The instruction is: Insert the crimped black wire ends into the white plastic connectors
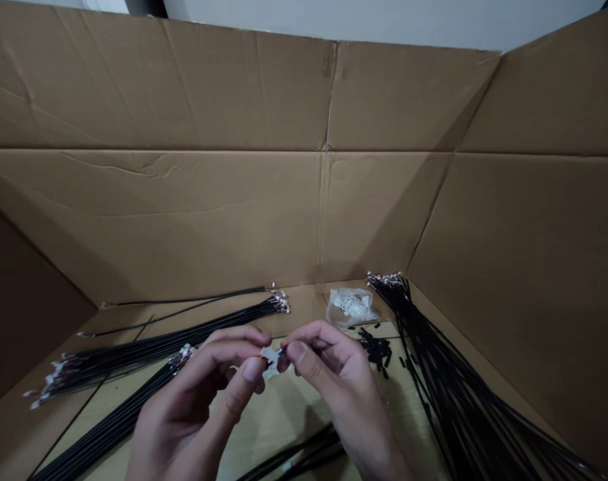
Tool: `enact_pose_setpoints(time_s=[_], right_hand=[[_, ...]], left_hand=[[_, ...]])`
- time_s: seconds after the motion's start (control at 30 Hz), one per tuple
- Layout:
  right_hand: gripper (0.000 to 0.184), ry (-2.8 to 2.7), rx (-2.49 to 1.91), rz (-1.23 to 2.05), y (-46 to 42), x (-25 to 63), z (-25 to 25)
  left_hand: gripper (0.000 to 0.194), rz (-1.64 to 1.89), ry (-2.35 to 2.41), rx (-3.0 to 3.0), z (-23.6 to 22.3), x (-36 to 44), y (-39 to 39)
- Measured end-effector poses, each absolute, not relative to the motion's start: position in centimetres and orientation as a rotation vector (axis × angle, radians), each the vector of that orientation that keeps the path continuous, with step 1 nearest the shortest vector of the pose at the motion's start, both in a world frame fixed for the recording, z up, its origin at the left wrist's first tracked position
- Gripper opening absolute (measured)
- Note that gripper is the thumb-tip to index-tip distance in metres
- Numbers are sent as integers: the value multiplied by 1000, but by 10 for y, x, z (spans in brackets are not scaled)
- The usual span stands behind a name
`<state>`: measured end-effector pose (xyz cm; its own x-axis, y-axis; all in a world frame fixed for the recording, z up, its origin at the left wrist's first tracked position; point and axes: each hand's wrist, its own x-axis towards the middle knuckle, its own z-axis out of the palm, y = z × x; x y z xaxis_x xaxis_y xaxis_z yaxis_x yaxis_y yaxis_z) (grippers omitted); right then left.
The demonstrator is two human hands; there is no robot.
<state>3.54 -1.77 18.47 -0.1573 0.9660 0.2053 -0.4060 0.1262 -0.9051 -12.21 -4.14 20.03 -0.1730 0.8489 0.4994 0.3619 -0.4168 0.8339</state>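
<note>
My left hand (pixel 198 394) is closed in a pinch, thumb against forefinger, on a small white plastic connector (pixel 270 354). A bit of orange and dark wire shows beside its thumb tip. Close by on the right, my right hand (pixel 339 384) pinches thin coloured wires (pixel 282 350), blue and dark, between thumb and fingertips. The wire tips are at or touching the connector; I cannot tell whether they are seated in it. Beneath the hands lie black cables (pixel 304 451), partly hidden by the right wrist.
Cardboard walls (pixel 208 200) enclose the work surface. Bundled black cables with white connectors (pixel 174 327) lie at left, another bundle (pixel 108 421) in front. A larger bundle (pixel 454 381) runs down the right. A clear bag of white connectors (pixel 353 306) stands behind short black tubes (pixel 377 349).
</note>
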Motion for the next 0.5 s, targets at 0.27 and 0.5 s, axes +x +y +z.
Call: enact_pose_setpoints(time_s=[0.27,0.5], right_hand=[[28,-1076,-738,1386,-18,32,186],[18,-1065,-683,1276,-19,26,185]], left_hand=[[15,1668,1350,1654,203,-118,-39],[15,1722,1441,1554,198,-113,-41]])
